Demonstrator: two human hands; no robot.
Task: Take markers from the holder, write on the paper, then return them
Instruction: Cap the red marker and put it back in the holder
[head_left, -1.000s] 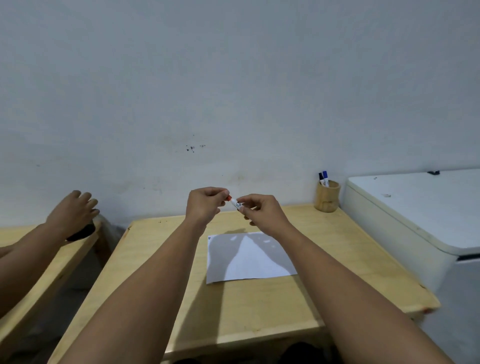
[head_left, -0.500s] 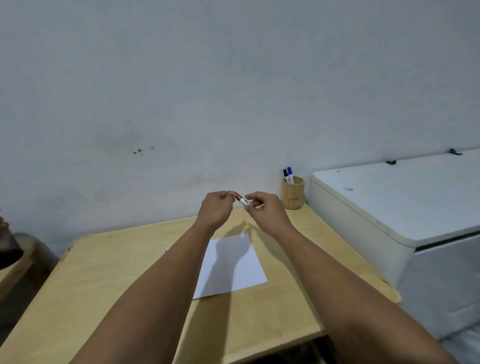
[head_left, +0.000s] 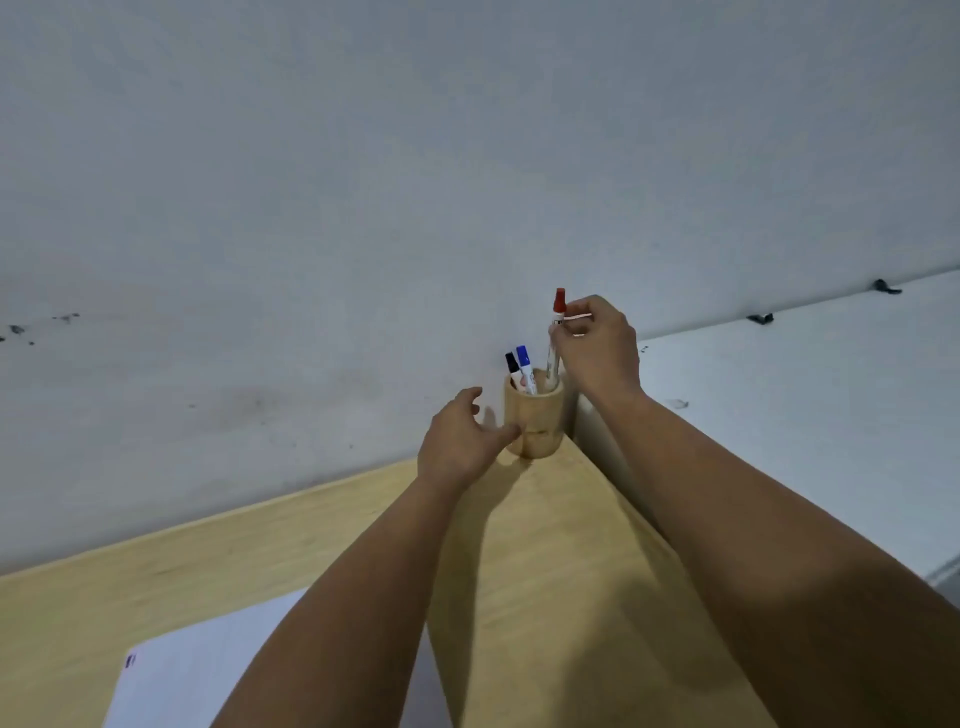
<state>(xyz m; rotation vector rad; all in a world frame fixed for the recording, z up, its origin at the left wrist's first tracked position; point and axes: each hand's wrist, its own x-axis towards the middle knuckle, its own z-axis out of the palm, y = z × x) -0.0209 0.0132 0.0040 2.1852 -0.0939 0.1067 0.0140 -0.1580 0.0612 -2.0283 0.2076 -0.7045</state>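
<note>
A round wooden holder (head_left: 535, 423) stands at the far right corner of the wooden desk (head_left: 561, 571), against the wall. A black-capped marker (head_left: 513, 368) and a blue-capped marker (head_left: 525, 368) lean inside it. My right hand (head_left: 597, 348) pinches a red-capped marker (head_left: 556, 338) upright, its lower end inside the holder's mouth. My left hand (head_left: 460, 441) is spread beside the holder's left wall, fingertips touching it near the base. The white paper (head_left: 208, 675) lies at the lower left, partly hidden by my left forearm.
A white chest-like cabinet (head_left: 810, 415) with a lid butts against the desk's right edge, close to the holder. A plain grey-white wall (head_left: 363, 182) with a few dark specks rises right behind the desk.
Both hands left the spot above the paper and reached to the holder. The red marker, capped between the hands before, now stands upright in my right hand with its end in the holder.
</note>
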